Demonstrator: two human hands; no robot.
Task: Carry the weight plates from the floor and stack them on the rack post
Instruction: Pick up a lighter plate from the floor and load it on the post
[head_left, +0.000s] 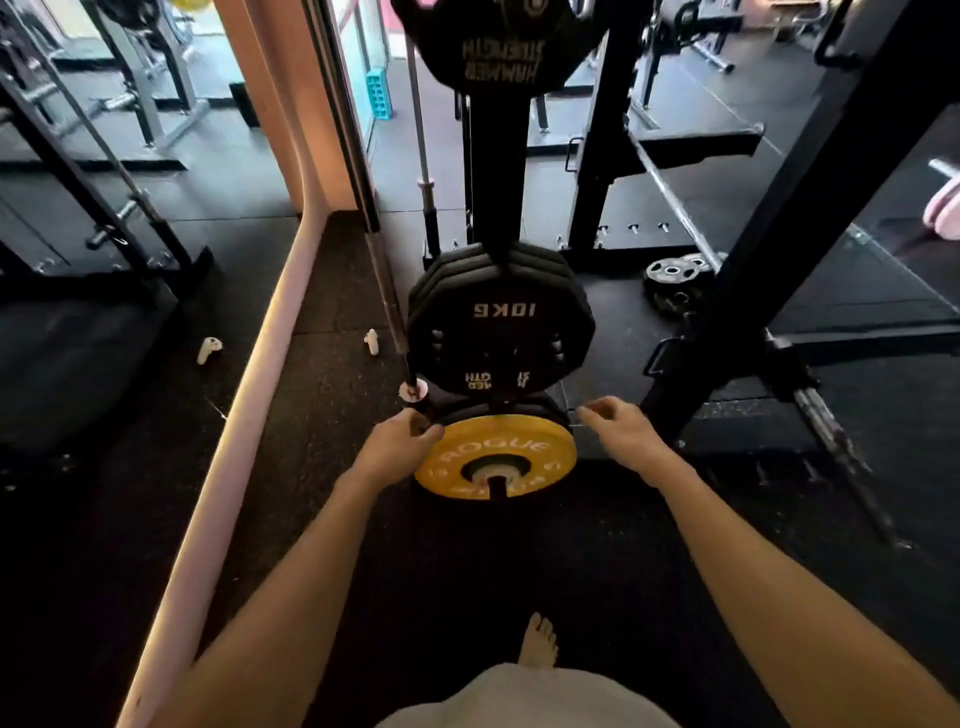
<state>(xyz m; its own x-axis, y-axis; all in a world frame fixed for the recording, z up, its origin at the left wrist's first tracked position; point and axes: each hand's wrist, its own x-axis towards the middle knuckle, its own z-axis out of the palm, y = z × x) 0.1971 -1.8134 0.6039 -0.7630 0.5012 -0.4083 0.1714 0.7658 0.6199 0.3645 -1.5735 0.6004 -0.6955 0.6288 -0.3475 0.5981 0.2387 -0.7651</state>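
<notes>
Layout seen from above. A plate marked ROGUE (496, 456) sits on the lowest rack post (497, 486), nearest the viewer. Directly behind it, a stack of plates marked 10KG (501, 322) hangs on the upright (497, 171), and a larger plate (498, 47) sits higher on the same upright. A barbell (387, 291) leans just left of the stack. The left hand (400, 447) lies at the left edge of the ROGUE plate, by the barbell's end; the right hand (621, 434) lies just right of that plate. Two small plates (672, 275) lie on the floor to the right, behind a rack leg (737, 332). A bare foot (538, 642) stands before the post.
</notes>
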